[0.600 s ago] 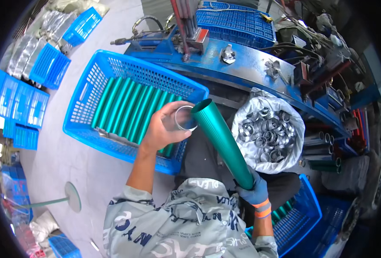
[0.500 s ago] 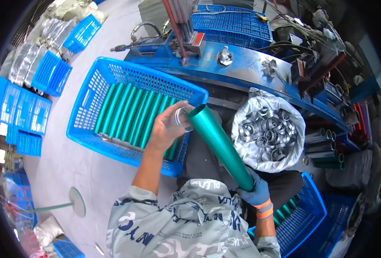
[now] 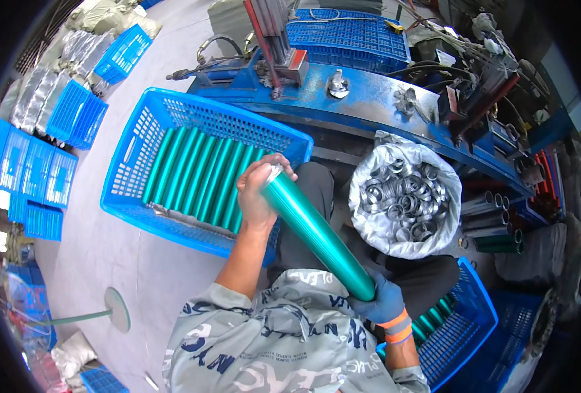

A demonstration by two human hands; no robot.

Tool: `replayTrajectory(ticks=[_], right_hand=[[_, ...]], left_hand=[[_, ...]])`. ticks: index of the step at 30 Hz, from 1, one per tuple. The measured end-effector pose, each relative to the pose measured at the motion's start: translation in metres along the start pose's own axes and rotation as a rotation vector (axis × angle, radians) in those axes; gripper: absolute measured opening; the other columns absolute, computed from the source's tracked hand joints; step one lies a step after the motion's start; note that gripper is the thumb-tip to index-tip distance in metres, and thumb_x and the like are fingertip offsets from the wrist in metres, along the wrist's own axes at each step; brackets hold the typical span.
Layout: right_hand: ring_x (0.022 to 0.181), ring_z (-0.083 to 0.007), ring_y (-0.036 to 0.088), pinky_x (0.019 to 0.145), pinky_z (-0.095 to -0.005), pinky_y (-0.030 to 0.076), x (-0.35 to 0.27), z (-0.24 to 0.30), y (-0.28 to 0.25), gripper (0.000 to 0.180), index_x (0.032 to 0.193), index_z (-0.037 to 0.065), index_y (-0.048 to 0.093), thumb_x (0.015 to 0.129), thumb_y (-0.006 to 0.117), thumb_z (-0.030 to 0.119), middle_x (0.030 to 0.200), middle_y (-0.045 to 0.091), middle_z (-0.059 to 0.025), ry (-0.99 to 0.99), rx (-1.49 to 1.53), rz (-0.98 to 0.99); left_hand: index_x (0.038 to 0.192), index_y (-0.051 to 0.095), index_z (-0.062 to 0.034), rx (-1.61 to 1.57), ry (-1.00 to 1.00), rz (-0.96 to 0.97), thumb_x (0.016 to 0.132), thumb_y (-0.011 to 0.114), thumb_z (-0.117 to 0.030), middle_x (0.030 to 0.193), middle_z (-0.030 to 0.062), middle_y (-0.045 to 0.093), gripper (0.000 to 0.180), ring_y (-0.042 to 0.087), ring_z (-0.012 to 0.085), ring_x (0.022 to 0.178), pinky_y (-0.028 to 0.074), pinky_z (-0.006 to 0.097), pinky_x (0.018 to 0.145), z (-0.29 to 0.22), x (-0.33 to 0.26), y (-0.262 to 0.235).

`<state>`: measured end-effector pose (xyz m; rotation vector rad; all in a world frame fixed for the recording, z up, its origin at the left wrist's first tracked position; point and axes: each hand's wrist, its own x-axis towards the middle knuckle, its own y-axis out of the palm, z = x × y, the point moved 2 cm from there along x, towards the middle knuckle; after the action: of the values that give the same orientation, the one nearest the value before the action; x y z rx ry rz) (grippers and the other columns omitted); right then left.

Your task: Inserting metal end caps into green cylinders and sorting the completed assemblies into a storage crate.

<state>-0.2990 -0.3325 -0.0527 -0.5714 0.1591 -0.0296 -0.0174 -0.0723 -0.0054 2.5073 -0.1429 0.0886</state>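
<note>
The green tube [image 3: 320, 236], a long shiny cylinder with fine lengthwise lines, has shifted to the left. Its open end, visible before, is now covered by the left hand [image 3: 258, 190], which is closed around it. The right hand [image 3: 377, 299], in blue glove, stays clamped on the lower end. The thin silver ring [image 3: 274, 173], earlier apart, now meets the tube's mouth, partly hidden.

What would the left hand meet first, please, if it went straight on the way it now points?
Probably the far wall of the blue crate; depth is unclear, so the left hand might pass above it toward the bench.
</note>
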Motion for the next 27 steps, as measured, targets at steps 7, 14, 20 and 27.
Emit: replayTrajectory(ticks=[7,14,20,27], right_hand=[[0.100,-0.0334,0.086,0.088,-0.0406,0.067,-0.006,0.026,0.001,0.078,0.147,0.004,0.070,0.081,0.100,0.035,0.106,0.085,-0.0198,0.020,0.145,0.124],[0.100,-0.0211,0.085,0.091,-0.0349,0.064,-0.010,0.007,0.026,0.073,0.146,0.000,0.070,0.083,0.100,0.023,0.110,0.086,-0.0156,0.064,0.440,0.269],[0.099,-0.0153,0.080,0.092,-0.0351,0.063,0.000,0.006,0.036,0.069,0.142,0.001,0.072,0.081,0.100,0.017,0.110,0.086,-0.0110,0.039,0.433,0.269],[0.096,-0.0143,0.078,0.089,-0.0353,0.062,0.001,-0.014,0.059,0.060,0.130,0.001,0.075,0.078,0.101,0.016,0.109,0.085,-0.0099,-0.072,0.484,0.285]], left_hand=[[0.113,0.079,0.0046,-0.035,-0.025,0.092,0.100,0.066,-0.029,0.111,0.0210,0.071,0.038,0.072,0.0321,0.096,0.064,0.048,0.089,-0.014,0.001,-0.011],[0.113,0.083,0.0005,-0.181,-0.010,0.260,0.098,0.066,-0.031,0.112,0.0199,0.070,0.038,0.070,0.0331,0.098,0.062,0.049,0.089,-0.017,0.000,-0.015],[0.141,0.074,-0.0027,-0.386,-0.052,0.334,0.104,0.067,-0.039,0.117,0.0194,0.070,0.053,0.073,0.0328,0.103,0.062,0.050,0.097,-0.033,-0.013,0.018],[0.163,0.056,-0.0025,-0.411,-0.086,0.513,0.103,0.072,-0.039,0.119,0.0173,0.071,0.071,0.076,0.0315,0.106,0.062,0.050,0.102,-0.035,-0.008,0.011]])
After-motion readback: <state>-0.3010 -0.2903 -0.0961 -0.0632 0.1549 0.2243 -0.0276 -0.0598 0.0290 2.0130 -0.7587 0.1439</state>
